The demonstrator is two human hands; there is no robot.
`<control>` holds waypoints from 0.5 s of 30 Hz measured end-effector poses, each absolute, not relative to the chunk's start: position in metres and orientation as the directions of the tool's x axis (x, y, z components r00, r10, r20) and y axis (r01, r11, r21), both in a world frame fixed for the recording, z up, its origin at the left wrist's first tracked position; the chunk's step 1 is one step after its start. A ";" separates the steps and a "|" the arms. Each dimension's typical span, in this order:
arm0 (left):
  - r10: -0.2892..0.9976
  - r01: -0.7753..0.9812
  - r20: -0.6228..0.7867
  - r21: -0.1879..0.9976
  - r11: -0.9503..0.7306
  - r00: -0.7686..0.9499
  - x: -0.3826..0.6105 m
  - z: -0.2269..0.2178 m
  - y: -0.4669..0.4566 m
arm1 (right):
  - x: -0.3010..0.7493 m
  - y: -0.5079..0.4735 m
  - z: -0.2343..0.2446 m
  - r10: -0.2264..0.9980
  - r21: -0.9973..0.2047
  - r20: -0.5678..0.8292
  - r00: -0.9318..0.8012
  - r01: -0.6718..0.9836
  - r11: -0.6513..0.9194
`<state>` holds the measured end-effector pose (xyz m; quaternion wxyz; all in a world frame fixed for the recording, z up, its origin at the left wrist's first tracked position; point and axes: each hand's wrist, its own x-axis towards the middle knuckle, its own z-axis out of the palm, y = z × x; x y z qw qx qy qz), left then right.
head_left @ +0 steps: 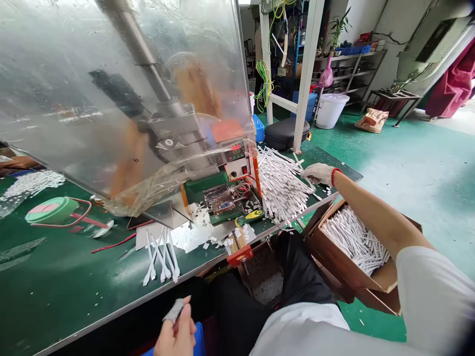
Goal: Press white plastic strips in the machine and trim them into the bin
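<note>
Your gloved right hand (317,174) touches the edge of the pile of white strips (278,185), which lies to its left. I can't tell if it holds one. Your left hand (174,333) pinches a gray scrap (173,310).

A factory workshop: a press machine (174,128) on a green workbench (67,291).

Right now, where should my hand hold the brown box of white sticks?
Grip the cardboard edge of the brown box at its open top, coming from the near side. The white sticks fill the middle, so the edge is free to hold, and the person's right arm reaches across above it.
</note>
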<state>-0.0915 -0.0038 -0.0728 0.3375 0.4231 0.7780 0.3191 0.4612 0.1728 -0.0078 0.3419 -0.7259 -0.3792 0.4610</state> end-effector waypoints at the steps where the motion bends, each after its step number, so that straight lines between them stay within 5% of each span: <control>1: 0.889 0.377 -0.279 0.829 0.413 -0.362 -0.079 -0.072 -0.007 | 0.456 0.166 -0.004 0.875 -0.885 -0.402 0.271 0.128 -0.447; 4: 0.921 0.228 -0.377 0.893 0.389 -0.095 -0.034 -0.062 -0.012 | 0.422 0.139 0.009 0.932 -0.950 -0.310 0.187 -0.095 -0.297; 8: 0.866 0.168 -0.374 0.927 0.336 0.331 0.032 -0.038 -0.008 | 0.342 0.094 0.020 0.974 -0.975 -0.219 0.062 -0.047 -0.217; 15: 0.882 0.124 -0.262 0.965 0.231 0.391 0.077 -0.029 0.009 | 0.246 0.056 0.008 0.984 -0.981 -0.176 -0.031 0.092 -0.173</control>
